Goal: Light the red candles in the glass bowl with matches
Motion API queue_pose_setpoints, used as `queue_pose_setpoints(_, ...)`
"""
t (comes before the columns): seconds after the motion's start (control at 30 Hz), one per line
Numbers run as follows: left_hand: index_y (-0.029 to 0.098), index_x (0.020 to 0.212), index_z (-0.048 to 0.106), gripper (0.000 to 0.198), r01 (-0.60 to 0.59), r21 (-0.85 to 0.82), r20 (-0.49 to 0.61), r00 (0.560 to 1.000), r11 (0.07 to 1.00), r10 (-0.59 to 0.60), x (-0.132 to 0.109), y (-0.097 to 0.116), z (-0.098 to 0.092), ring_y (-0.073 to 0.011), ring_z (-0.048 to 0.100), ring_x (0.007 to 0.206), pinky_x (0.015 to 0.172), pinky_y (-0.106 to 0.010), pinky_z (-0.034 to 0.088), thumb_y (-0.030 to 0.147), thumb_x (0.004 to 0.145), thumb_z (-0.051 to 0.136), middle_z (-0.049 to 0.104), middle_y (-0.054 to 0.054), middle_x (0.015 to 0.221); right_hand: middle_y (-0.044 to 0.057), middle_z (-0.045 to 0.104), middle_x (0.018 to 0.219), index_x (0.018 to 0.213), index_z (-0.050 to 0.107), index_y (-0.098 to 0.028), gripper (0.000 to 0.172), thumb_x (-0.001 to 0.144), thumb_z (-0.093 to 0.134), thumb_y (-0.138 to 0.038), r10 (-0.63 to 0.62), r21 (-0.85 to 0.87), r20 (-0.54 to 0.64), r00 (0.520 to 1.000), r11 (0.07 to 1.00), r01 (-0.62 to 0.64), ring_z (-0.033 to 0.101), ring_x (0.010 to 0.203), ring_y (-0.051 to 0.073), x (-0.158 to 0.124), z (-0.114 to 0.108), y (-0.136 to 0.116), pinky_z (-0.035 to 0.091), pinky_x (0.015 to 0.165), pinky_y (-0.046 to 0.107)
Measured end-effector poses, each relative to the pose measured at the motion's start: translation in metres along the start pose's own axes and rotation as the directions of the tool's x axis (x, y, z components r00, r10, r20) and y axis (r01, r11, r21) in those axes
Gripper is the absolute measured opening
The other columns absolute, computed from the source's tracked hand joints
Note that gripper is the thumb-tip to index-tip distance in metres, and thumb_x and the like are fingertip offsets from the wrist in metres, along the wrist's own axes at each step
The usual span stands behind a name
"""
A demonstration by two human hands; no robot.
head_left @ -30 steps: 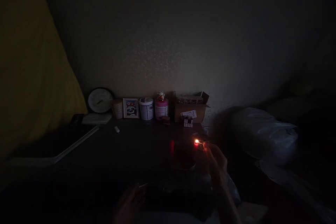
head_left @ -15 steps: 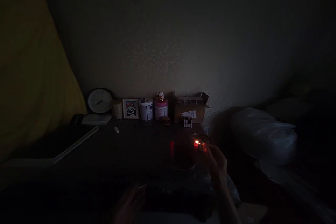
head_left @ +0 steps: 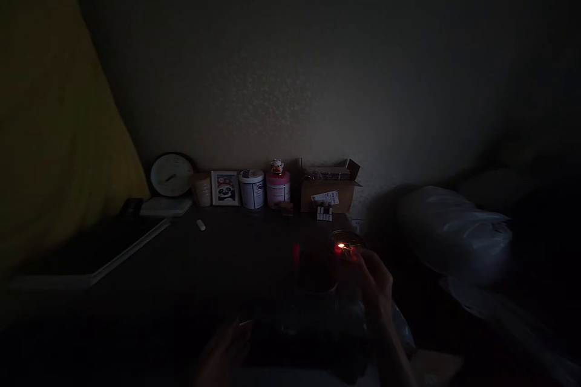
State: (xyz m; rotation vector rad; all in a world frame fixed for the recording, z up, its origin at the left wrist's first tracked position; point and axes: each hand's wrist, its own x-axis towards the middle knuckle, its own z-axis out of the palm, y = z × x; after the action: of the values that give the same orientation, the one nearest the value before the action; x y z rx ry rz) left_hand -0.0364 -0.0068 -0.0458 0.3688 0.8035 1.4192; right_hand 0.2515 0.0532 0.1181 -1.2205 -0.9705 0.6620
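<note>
My right hand (head_left: 372,275) is closed in a pinch on a thin lit match (head_left: 349,248), whose small orange flame (head_left: 341,245) points left. Behind the flame is a round glass dish (head_left: 336,233), its contents hard to make out in the dark. Just left of the flame stands a dark glass jar (head_left: 316,272) with red glints along its sides; whether the flame touches it I cannot tell. Low in the view, my left hand (head_left: 226,344) is dim and blurred. Its curled fingers are closed by a small thing with a pale edge that I cannot name.
Along the wall stand a cardboard box (head_left: 340,196), small white blocks (head_left: 324,213), two tubs (head_left: 252,189), a panda picture frame (head_left: 226,188) and a round clock (head_left: 171,175). A white plastic bag (head_left: 454,233) bulges at right. A yellow curtain (head_left: 49,103) hangs left.
Almost nothing differs. The view has shifted very slightly, and both hands stay about where they were, with the match still burning.
</note>
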Motion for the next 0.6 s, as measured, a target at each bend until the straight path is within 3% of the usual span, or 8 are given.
queue_pose_setpoints(0.13,0.025,0.083,0.07,0.021,0.0,0.026,0.032,0.999,1.0,-0.001,-0.01,0.009,0.009,-0.0348,0.04,0.126,0.104,-0.055,0.034,0.031,0.063,0.069,0.073,-0.01,0.097,0.004,0.068,0.073,0.079,0.065,-0.018,0.037,0.064,0.066,-0.051,0.008,0.004,-0.026,1.0,1.0,-0.008,0.06,0.067,0.017,0.001,0.002,-0.001,0.044,0.056,0.025)
queue_pose_setpoints(0.43,0.024,0.082,0.069,0.024,-0.005,-0.01,-0.105,0.994,1.0,0.004,-0.002,0.001,0.015,-0.0356,0.034,0.13,0.105,-0.057,0.03,0.036,0.062,0.069,0.075,-0.011,0.089,0.004,0.067,0.072,0.076,0.065,-0.017,0.035,0.062,0.064,-0.049,0.026,-0.047,-0.039,0.999,0.999,-0.028,0.06,0.072,0.019,0.002,0.003,-0.004,0.045,0.059,0.026)
queue_pose_setpoints(0.6,0.022,0.084,0.07,0.023,0.02,-0.013,-0.034,0.999,1.0,-0.02,-0.015,0.011,0.022,-0.0348,0.034,0.13,0.105,-0.054,0.032,0.031,0.063,0.07,0.074,-0.012,0.094,0.004,0.066,0.072,0.076,0.065,-0.017,0.033,0.064,0.063,-0.048,0.029,-0.102,-0.028,0.999,0.994,-0.032,0.059,0.071,0.019,-0.003,0.002,-0.012,0.045,0.058,0.025)
